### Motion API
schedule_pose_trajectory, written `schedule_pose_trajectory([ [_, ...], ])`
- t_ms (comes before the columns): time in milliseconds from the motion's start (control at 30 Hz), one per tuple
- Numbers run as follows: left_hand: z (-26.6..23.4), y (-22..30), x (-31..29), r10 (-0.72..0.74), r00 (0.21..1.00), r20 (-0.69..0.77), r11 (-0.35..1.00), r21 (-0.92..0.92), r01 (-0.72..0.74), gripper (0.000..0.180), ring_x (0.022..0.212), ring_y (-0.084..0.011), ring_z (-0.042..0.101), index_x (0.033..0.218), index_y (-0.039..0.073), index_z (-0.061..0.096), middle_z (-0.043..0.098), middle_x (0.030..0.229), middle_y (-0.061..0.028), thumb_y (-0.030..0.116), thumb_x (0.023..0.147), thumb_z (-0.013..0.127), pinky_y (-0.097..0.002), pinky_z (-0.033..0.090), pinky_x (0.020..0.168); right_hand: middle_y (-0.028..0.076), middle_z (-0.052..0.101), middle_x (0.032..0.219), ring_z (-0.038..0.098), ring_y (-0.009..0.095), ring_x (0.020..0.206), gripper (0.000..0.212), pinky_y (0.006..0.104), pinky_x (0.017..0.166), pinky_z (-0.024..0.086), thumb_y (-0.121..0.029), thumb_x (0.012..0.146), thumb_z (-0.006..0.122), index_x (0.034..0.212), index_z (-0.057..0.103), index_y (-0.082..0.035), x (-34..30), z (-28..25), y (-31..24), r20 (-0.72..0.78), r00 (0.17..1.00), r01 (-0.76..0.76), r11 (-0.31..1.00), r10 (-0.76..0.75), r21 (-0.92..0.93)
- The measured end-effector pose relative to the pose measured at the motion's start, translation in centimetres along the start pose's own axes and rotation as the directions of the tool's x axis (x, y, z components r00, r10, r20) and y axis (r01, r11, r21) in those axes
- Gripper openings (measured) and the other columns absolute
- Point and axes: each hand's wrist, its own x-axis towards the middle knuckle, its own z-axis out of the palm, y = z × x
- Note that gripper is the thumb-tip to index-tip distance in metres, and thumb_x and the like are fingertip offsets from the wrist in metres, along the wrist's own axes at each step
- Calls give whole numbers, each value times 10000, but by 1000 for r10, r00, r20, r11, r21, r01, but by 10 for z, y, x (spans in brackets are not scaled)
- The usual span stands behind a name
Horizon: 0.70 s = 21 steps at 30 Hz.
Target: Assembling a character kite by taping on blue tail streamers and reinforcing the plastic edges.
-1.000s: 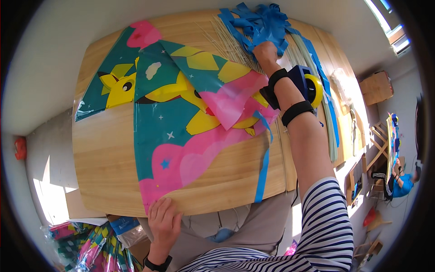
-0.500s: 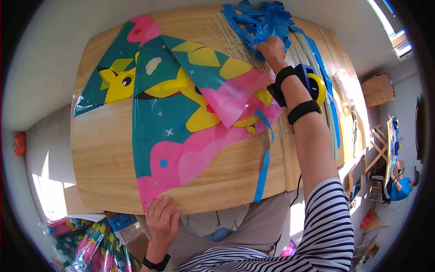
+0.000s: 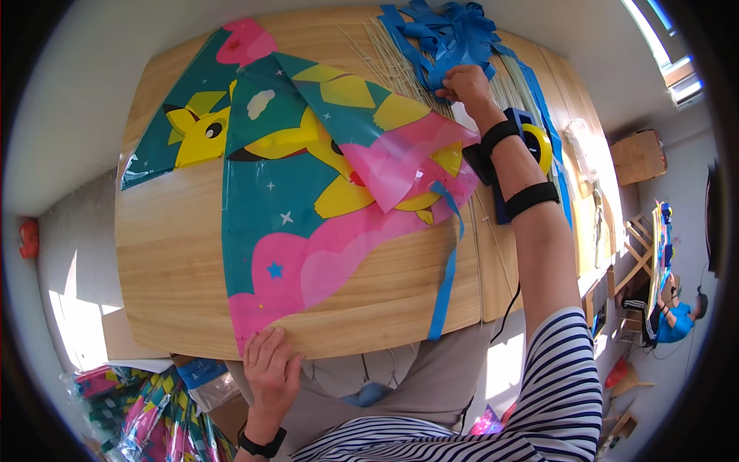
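Clearly, left hand (image 3: 272, 371) rests spread on printed sheet (image 3: 279, 202); right hand (image 3: 468, 85) seemingly pinches blue strip (image 3: 437, 75).

Bright daylight; glaring white-paned window (image 3: 677, 69) upper right. Hard sun patches on the grey floor (image 3: 81, 331). Small glints on my glossy teal-and-pink plastic sheet (image 3: 269, 192). My pale wooden counter (image 3: 377, 308) washes out far right. Fisheye bends edges, rim black.

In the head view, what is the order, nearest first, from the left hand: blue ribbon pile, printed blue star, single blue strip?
1. Printed blue star: straight above.
2. Single blue strip: on the right.
3. Blue ribbon pile: far upper right.
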Motion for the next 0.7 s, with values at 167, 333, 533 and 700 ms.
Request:
schedule_pose_trajectory([
  [167,-1,1,0,-9,1000,0,1000,-3,9,256,1188,-344,578,939,13,666,657,1196,-144,81,718,775,-512,403,1066,151,746,845,753,248,709,143,332,620,577,-46,814,692,928,748,22,-1,5,2,-78,993,67,975,-85,-212],
  [333,-1,1,0,-2,1000,-2,1000,-9,2,280,1194,-364,576,944,4,664,657,1195,-148,60,698,786,-515,408,1061,209,746,964,742,318,910,235,382,766,583,-178,769,715,906,767,5,3,6,4,-183,933,95,703,-310,-704],
  [533,0,1,-1,-13,1000,3,1000,-4,13,263,1198,-341,573,948,14,665,653,1201,-139,96,725,776,-516,398,1069,228,736,965,727,333,968,371,386,791,576,-348,724,834,858,760,-10,1,2,-4,-213,961,-18,727,-176,-686],
  [700,-2,2,1,-7,1000,7,1000,-9,7,262,1198,-344,571,949,12,663,650,1197,-140,85,723,772,-519,400,1067,221,733,900,733,325,868,450,388,732,560,-391,709,864,865,742,13,-3,-13,-7,-167,968,47,794,-185,-607],
])
